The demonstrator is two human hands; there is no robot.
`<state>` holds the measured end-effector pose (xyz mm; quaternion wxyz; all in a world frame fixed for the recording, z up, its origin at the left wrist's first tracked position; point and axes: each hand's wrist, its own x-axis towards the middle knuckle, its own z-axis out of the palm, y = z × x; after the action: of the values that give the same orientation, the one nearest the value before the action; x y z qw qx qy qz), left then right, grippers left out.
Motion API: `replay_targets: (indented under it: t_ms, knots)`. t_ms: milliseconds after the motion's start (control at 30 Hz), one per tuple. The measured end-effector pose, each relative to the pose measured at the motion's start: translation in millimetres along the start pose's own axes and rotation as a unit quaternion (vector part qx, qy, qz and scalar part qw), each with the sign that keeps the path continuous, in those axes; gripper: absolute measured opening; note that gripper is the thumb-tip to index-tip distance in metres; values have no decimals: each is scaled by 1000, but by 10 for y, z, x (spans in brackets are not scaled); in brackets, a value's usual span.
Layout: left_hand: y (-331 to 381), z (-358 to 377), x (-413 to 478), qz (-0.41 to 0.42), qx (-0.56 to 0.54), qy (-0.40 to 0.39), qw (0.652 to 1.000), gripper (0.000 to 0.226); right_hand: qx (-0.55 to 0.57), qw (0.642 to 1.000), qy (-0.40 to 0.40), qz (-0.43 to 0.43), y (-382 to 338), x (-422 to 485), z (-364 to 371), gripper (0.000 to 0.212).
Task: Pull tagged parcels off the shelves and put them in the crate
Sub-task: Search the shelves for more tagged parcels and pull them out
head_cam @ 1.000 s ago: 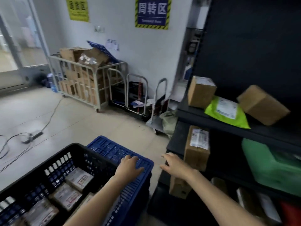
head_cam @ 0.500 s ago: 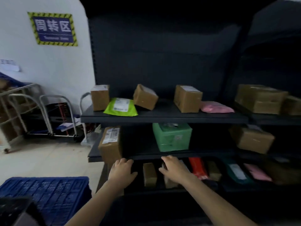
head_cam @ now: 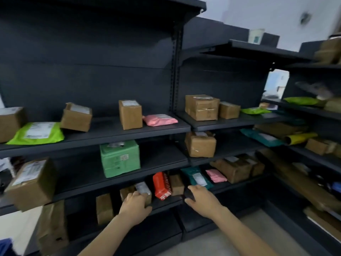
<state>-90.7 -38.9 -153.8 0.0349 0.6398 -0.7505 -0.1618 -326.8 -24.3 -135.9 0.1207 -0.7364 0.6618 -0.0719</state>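
Dark metal shelves (head_cam: pixel 129 130) carry many labelled parcels. On the lowest visible shelf stands a small brown box (head_cam: pixel 143 189) with a white label on top. My left hand (head_cam: pixel 135 206) grips its front, fingers over the left side and thumb below. Beside it stands a red pouch (head_cam: pixel 162 185), then another small brown box (head_cam: pixel 176 183) and a dark green mailer (head_cam: pixel 197 177). My right hand (head_cam: pixel 201 198) reaches to the shelf's front edge just below that mailer, fingers and thumb spread, holding no parcel. The crate is out of view.
A green box (head_cam: pixel 120 159) sits one shelf up, and a tilted brown box (head_cam: pixel 31 183) overhangs the shelf edge at the left. A second shelf unit (head_cam: pixel 304 159) juts out on the right with long cartons. A blue corner (head_cam: pixel 3 246) shows at the bottom left.
My view has swung right from the crates to the shelves. Both hands moved from the blue crate to the lowest visible shelf, and my left hand has taken hold of the small labelled box.
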Motion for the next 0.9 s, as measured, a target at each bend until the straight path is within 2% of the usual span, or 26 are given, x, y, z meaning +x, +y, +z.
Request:
replay_targets:
  t_ms: [200,400,633,900]
  knots:
    - [664,124,452,66,5,-14,998,44,13,997,24,70,757,-79,-189,56]
    - [1200,254,1185,89,-26,-29,995,48,33,992,30,118,1386,221,-296,57]
    - [1587,314,2273,81,-67,-42,994,59,52,987,43,144,2090,1064,-565,53]
    - [1932,337,3270,58,-110,-17,992,53,150,978,40,138,2661,1903,-584,44]
